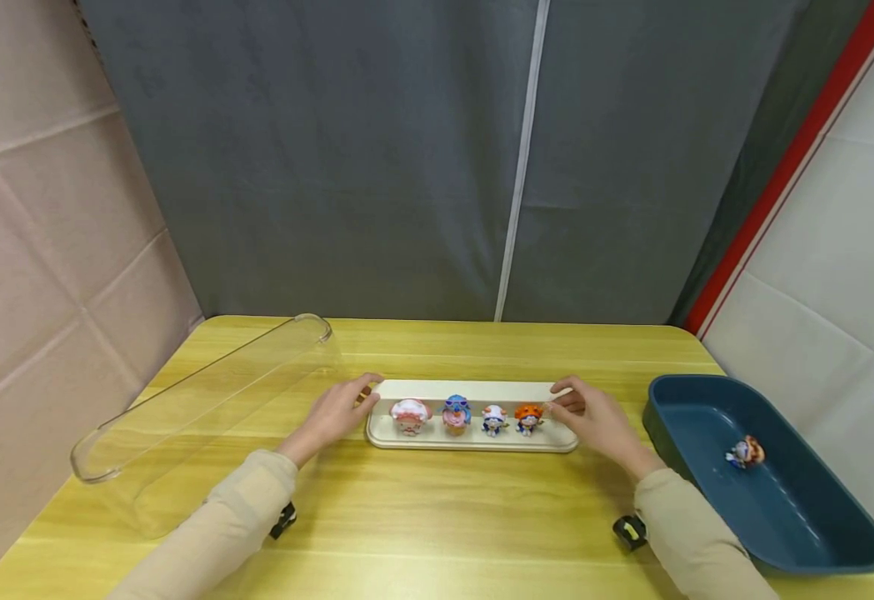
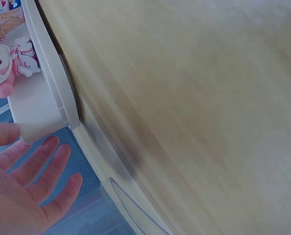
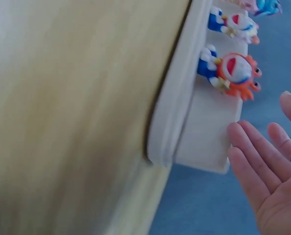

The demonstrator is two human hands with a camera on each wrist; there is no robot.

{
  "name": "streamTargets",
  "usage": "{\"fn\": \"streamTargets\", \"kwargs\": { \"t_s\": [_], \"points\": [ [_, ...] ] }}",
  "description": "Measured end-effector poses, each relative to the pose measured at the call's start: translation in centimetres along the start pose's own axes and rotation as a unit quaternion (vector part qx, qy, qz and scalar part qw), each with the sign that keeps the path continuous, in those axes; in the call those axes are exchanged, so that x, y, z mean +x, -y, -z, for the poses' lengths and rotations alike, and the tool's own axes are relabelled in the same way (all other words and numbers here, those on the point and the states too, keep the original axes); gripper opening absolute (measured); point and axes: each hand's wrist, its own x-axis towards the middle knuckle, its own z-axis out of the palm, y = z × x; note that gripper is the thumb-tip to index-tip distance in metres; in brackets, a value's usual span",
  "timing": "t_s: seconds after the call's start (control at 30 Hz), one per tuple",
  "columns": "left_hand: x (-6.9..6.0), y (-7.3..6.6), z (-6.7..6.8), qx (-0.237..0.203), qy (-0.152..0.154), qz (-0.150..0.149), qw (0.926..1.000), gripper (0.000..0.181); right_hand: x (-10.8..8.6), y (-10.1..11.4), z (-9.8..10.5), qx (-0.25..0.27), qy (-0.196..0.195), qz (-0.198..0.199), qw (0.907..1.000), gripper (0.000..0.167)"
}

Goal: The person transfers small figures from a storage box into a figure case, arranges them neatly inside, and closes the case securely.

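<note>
A long white tray holds several small figurines in a row: a pink one with a white top, a blue-topped one, a white-and-blue one and an orange-topped one. At the tray's left end is my left hand, fingers relaxed and spread; in the left wrist view its fingertips lie beside the tray's end. My right hand is at the opposite end, with loosely extended fingers at the tray's edge. Whether either hand presses on the tray, I cannot tell.
A clear plastic cover lies slanted on the left of the wooden table. On the right stands a dark blue bin with one figurine inside. A grey curtain hangs behind the table.
</note>
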Motion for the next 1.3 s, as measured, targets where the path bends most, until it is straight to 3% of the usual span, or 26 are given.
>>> {"fn": "streamTargets", "kwargs": {
  "t_s": [0.37, 0.63, 1.3],
  "points": [
    [0.0, 0.0, -0.1, 0.001, 0.001, 0.001, 1.0, 0.03, -1.1, 1.9, 3.9, -0.04, -0.023, 0.012, 0.9989, 0.025],
    [0.0, -0.1, -0.1, -0.002, 0.001, 0.005, 1.0, 0.03, -2.7, 2.8, 6.0, -0.074, -0.044, 0.044, 0.9953, 0.021],
    [-0.1, -0.1, 0.0, 0.004, 0.0, 0.003, 1.0, 0.029, -5.3, 1.5, 10.2, -0.148, -0.059, 0.045, 0.9863, 0.025]
  ]
}}
